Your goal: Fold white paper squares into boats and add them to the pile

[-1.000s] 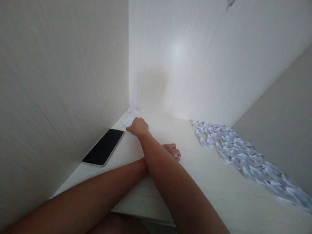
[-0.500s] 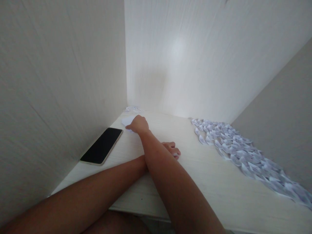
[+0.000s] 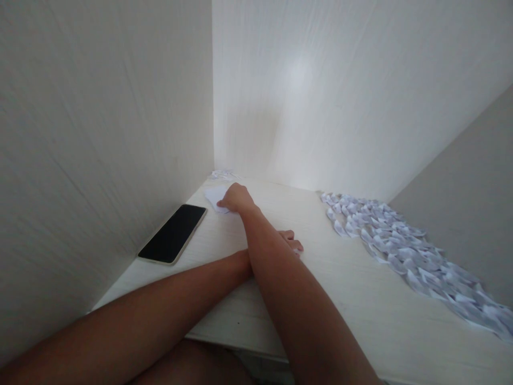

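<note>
My arms are crossed, the right forearm over the left wrist. At the back left of the table, my right hand (image 3: 237,198) is closed over a small stack of white paper (image 3: 212,197), thumb pressed on its near edge. The hand covers the stack's right side. My left hand (image 3: 293,241) rests low on the table to the right, fingers bent and its back partly hidden by the right forearm. Something small and whitish shows under its fingertips, too little to name. A phone (image 3: 174,235) with a dark screen lies left of the hands.
Many folded white paper pieces (image 3: 404,256) lie in overlapping rows along the right side of the table (image 3: 340,299). Thin white paper scraps (image 3: 222,174) sit in the back left corner. Pale walls (image 3: 296,107) enclose the table at left, back and right.
The view has shifted slightly, so everything appears a little farther right. My right hand has drawn back slightly from the paper stack, showing more of it. The left hand stays about where it was.
</note>
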Demonstrator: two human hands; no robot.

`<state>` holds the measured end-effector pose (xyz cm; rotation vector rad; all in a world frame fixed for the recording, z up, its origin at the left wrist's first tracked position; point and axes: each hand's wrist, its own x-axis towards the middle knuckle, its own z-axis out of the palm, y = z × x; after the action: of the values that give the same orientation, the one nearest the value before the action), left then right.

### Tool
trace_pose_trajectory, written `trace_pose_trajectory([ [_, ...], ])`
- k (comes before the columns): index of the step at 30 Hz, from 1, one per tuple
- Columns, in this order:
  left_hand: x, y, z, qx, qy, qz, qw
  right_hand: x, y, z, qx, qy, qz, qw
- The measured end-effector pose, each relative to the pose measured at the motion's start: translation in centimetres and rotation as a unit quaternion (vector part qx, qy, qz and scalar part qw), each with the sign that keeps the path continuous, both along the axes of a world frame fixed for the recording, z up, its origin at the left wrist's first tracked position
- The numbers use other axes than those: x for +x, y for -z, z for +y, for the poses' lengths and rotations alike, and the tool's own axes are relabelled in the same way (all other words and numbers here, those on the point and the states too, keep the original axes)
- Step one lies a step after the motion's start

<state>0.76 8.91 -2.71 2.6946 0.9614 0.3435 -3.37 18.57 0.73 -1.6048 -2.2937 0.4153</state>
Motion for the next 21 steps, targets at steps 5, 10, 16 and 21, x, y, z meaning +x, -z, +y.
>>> trace_pose_trajectory([
  [5, 0.0, 0.2, 0.0, 0.001, -0.003, 0.009, 1.0, 0.1, -0.4, -1.0, -0.015, -0.019, -0.022, 0.999],
  [10, 0.1, 0.2, -0.1, 0.004, 0.004, 0.023, 1.0, 0.4, -1.0, -2.6, -0.007, -0.003, -0.034, 0.999],
  [16, 0.2, 0.4, -0.3, 0.026, 0.002, 0.023, 0.999, 0.9, -1.0, -3.6, 0.015, -0.019, -0.038, 0.999],
  [21, 0.3, 1.1, 0.2, 0.033, 0.006, 0.019, 0.999, 1.0, -1.0, -3.8, 0.024, -0.024, -0.041, 0.999],
])
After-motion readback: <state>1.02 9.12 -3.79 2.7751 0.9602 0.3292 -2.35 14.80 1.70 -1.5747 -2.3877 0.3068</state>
